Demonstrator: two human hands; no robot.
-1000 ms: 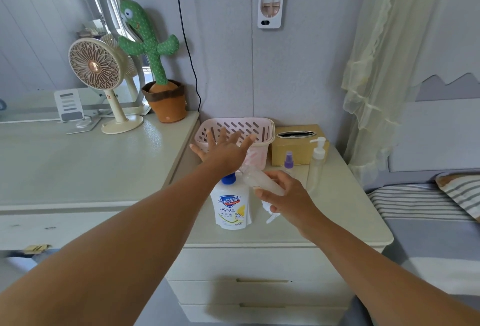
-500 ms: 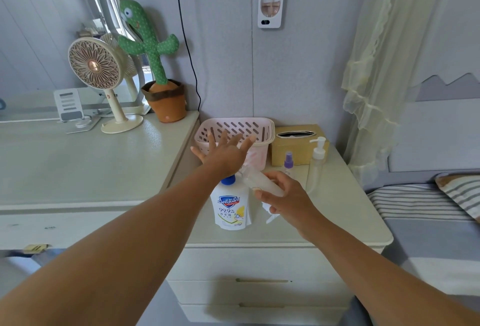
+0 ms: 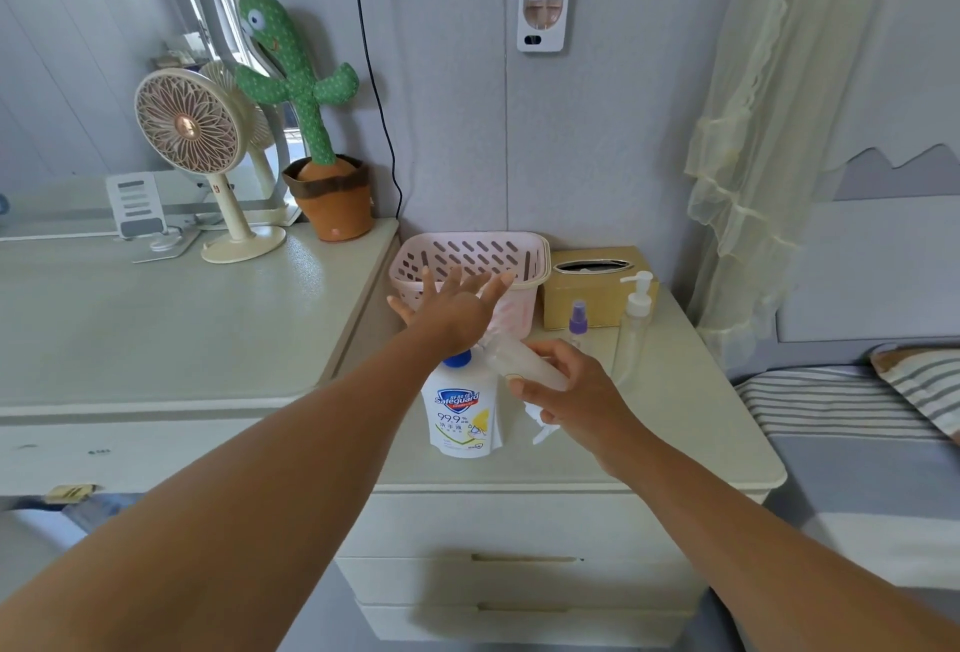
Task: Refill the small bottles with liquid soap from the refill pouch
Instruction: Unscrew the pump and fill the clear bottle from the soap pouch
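Holds left hand (image 3: pixel 452 306) out flat, fingers splayed, gripping nothing, above blue cap (image 3: pixel 457 359) of refill pouch (image 3: pixel 460 415); wrist hides part of that cap. Grips small clear bottle (image 3: pixel 524 364) in right hand (image 3: pixel 569 391), fingers curled round its lower half, base hidden in palm. Long axis tilted, neck toward upper left, mouth lost behind left hand. Cannot tell bottle's contents. White pump piece (image 3: pixel 540 427) half hidden under right hand. Pouch upright on nightstand (image 3: pixel 675 391), just left of bottle. Behind: pink basket (image 3: pixel 467 256), inside mostly screened; tissue box (image 3: pixel 592 288); purple-capped spray bottle (image 3: pixel 577 319); clear pump bottle (image 3: pixel 635 324).
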